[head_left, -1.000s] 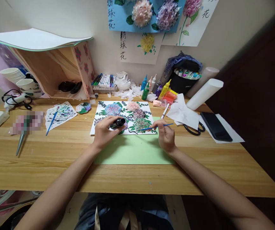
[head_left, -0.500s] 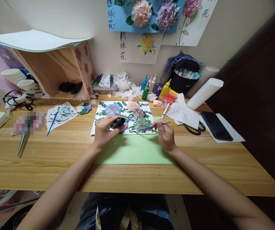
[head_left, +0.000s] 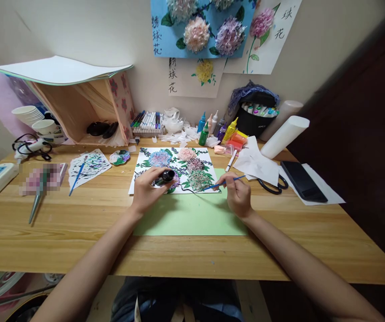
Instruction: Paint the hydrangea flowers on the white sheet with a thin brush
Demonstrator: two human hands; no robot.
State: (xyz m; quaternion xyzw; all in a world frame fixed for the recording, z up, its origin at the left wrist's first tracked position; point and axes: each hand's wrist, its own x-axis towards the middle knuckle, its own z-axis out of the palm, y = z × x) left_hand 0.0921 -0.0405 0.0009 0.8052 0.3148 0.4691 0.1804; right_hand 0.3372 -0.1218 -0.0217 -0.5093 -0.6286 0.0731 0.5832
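Wood counter (head_left: 185, 257) against a pale wall (head_left: 112, 27), left hand (head_left: 148, 190) gripping a bottle (head_left: 166, 176), right hand (head_left: 239, 197) low, pinching a brush (head_left: 226, 182).

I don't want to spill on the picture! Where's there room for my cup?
There's bare wood between the spattered paper and the left hand, in front of the phone and scissors, and in a strip before the green sheet. It's crowded at the back, with the markers, paper scraps and green bottle.
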